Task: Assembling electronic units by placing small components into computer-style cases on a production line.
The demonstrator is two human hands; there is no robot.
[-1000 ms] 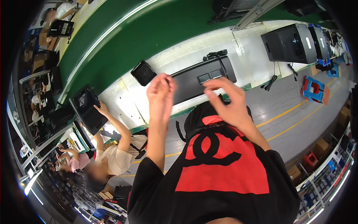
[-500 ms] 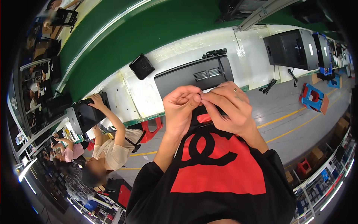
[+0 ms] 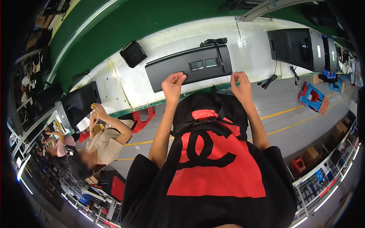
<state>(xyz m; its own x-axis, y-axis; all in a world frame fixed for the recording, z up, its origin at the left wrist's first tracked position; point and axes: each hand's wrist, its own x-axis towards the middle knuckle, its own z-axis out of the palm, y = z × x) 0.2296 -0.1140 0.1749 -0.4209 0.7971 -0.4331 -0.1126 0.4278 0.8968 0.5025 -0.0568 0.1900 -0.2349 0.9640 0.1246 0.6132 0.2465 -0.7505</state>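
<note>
On the bench in front of me lies a dark grey computer case [image 3: 171, 71] with two slotted vents and a black power cable [image 3: 215, 41] coiled at its far edge. At its near edge hangs my left hand [image 3: 173, 86], thumb and fingers brought together in a pinch; anything between them is too small to make out. My right hand [image 3: 241, 87] is by the case's near right corner, also with bent fingers and thumb drawn together; I cannot make out what, if anything, they hold. The two hands are well apart.
A small black tray [image 3: 133, 54] lies to the left on the white bench [image 3: 163, 41]. Farther right stand black computer cases [image 3: 291, 45] with hanging cables. At left a co-worker [image 3: 108, 140] handles another case [image 3: 78, 104]. Plastic stools [image 3: 313, 95] stand on the floor.
My hands, fingertips together in front of my chest before, have parted and moved forward to the case, left hand to the left, right hand slightly right. The view has shifted a little.
</note>
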